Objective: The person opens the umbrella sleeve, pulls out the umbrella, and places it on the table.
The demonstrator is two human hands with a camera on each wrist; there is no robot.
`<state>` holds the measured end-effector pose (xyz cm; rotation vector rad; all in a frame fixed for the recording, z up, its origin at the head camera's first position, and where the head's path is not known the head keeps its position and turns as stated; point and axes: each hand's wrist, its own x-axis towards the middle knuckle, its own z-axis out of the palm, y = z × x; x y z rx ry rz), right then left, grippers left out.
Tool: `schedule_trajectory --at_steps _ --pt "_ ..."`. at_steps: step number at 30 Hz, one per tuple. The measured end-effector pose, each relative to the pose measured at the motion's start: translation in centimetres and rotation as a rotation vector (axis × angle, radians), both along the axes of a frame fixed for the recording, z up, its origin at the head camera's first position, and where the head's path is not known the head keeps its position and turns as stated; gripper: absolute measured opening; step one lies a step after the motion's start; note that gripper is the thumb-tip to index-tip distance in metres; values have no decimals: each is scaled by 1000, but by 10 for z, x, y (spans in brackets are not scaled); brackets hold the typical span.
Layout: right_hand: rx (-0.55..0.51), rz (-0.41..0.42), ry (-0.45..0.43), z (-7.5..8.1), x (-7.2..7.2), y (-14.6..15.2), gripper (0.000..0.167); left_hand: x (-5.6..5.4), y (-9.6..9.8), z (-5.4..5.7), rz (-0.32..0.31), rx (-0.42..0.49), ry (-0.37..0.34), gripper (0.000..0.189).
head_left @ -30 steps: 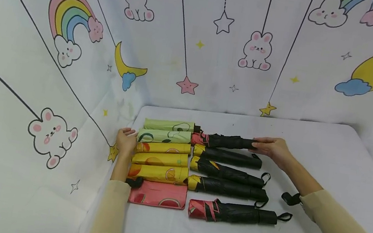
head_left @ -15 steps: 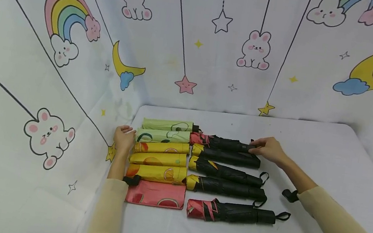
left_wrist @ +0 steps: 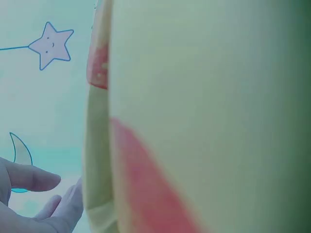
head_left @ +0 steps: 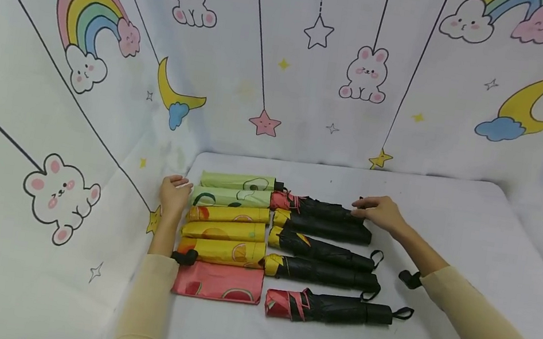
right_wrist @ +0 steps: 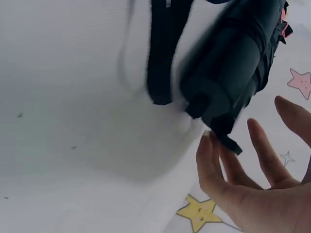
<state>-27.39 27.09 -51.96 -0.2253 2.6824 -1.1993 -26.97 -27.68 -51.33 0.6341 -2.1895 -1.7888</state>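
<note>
My right hand [head_left: 381, 213], fingers spread in the right wrist view, is at the handle end of a folded black umbrella with a red end [head_left: 329, 209]. Its fingertips lie by that umbrella's strap [right_wrist: 228, 141]; whether they touch it I cannot tell. This umbrella lies in line with a green avocado-print sleeve [head_left: 232, 197]. Beside the sleeve's left end is my left hand [head_left: 175, 196], fingers loosely bent and holding nothing. A blurred yellow sleeve with red patches [left_wrist: 209, 97] fills much of the left wrist view.
Another green sleeve [head_left: 237, 181] lies at the back. Nearer are three yellow orange-print sleeves [head_left: 222, 250], paired with black umbrellas with yellow ends [head_left: 322, 272]. A pink watermelon-print sleeve [head_left: 219, 281] and a red-ended umbrella [head_left: 330, 308] lie at the front. Printed cloth walls [head_left: 312, 100] border the white table [head_left: 450, 229].
My right hand has gone from gripping the umbrella's handle end to loosened fingers beside it. The left hand stays by the sleeves' left ends. The head view has shifted slightly.
</note>
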Motion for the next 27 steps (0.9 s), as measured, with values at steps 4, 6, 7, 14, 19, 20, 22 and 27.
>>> schedule_trajectory --at_steps 4,6,7,14,19,20,22,27 --pt "-15 -46 23 14 -4 -9 46 -6 4 3 -5 -23 7 46" --pt "-17 -73 38 20 -7 -14 47 -10 7 4 -19 -16 11 46" --pt "-22 -87 46 22 -9 -17 47 -11 8 4 -29 -10 11 45" --pt "-76 -96 70 22 -26 -46 45 -19 13 6 -71 -32 -19 44" --pt "-108 -60 63 21 -34 -72 40 -19 14 7 -90 -31 -34 44" --pt "-114 -53 62 21 -36 -77 39 -19 15 7 -91 -27 -34 44" --pt "-124 -38 55 19 -40 -87 36 -20 15 6 -90 -22 -37 43" --pt "-145 -10 27 15 -50 -110 35 -24 12 1 -77 -32 -45 42"
